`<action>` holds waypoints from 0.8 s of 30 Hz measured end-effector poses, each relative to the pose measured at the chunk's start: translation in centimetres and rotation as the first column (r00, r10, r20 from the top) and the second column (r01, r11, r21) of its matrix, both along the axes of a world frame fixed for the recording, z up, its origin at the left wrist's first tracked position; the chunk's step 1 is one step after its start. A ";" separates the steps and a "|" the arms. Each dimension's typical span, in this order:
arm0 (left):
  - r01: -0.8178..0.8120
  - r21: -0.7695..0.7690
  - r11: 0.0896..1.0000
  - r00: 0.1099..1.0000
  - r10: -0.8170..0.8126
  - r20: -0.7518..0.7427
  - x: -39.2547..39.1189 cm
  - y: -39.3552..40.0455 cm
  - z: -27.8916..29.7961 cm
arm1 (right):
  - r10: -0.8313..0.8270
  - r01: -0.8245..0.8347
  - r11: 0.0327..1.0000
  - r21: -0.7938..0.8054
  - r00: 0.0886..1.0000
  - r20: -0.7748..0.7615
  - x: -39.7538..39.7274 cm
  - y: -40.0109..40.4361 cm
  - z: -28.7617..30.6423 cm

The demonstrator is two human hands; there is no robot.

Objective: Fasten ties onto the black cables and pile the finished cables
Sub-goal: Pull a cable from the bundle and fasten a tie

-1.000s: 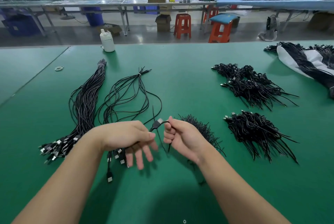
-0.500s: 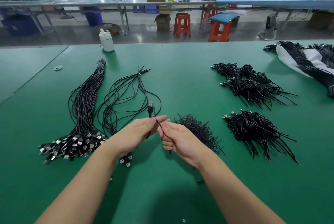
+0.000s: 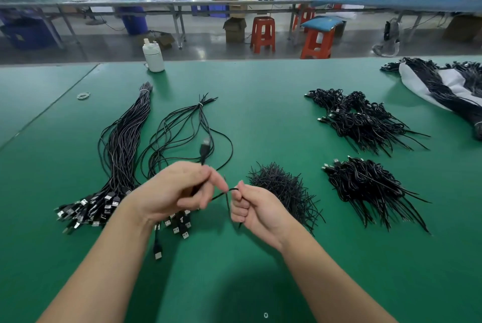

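Above the tabletop (image 3: 260, 257), mid-front, left hand (image 3: 172, 189) now grips a black cable (image 3: 206, 148) w/ plug end poking up past the fingers, vs 1 s ago when it lay open. Right hand (image 3: 250, 205) pinches a tie (image 3: 226, 196), now bent at the cable — wrap prob. starting. Finished piles (image 3: 365, 119) sit far right.
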State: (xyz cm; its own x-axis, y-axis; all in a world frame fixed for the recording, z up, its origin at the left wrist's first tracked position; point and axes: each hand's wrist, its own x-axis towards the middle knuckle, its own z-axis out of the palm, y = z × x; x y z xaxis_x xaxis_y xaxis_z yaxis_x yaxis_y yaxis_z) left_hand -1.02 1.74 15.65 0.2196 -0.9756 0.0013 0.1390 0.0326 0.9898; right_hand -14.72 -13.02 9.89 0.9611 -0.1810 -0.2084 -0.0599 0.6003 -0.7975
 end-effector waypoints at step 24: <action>-0.183 -0.149 0.972 0.968 0.152 -0.199 -0.5 0.6 0.2 | -0.012 0.002 0.981 -0.192 0.999 -0.053 0.3 -0.4 0.4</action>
